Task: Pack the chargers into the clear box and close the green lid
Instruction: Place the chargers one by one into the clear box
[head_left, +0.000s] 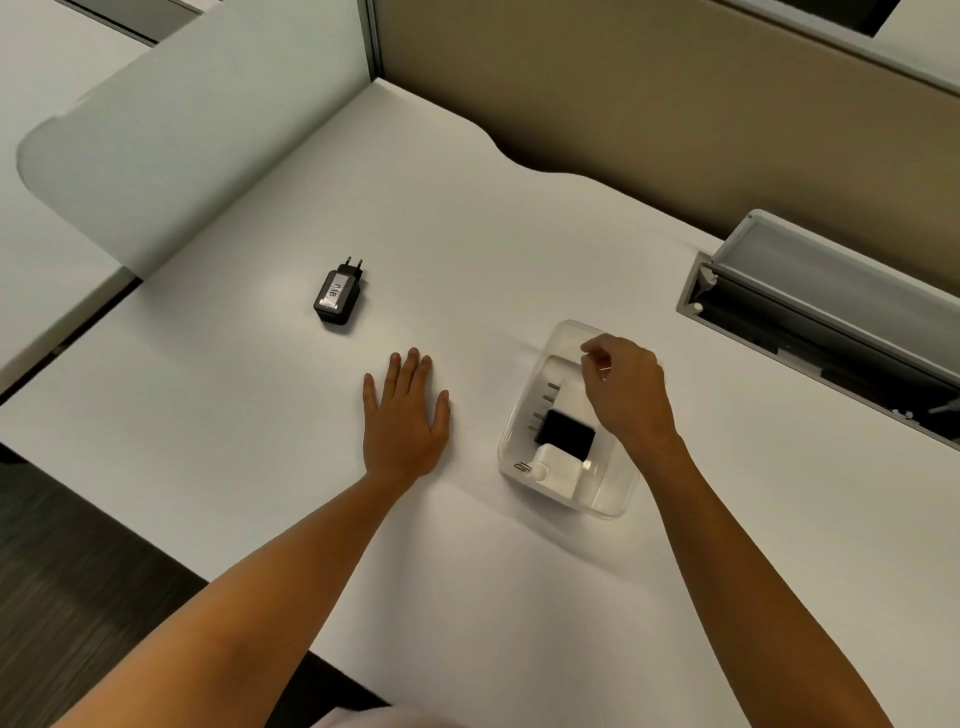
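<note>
Black charger (338, 296) lies beyond flat left hand (406, 415), untouched.

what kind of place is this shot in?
Most likely an office cubicle: a white desk with a wavy back edge, a tan fabric partition panel behind it, and an open grey cable tray recessed in the desktop.

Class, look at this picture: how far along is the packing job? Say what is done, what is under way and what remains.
Done: several chargers, white and black, already lie in the clear box. Under way: the right hand hovers over the box, fingers curled, apparently holding nothing; the left hand rests flat on the desk. Left: the black charger lies on the desk outside the box, and no green lid is in view.
</note>
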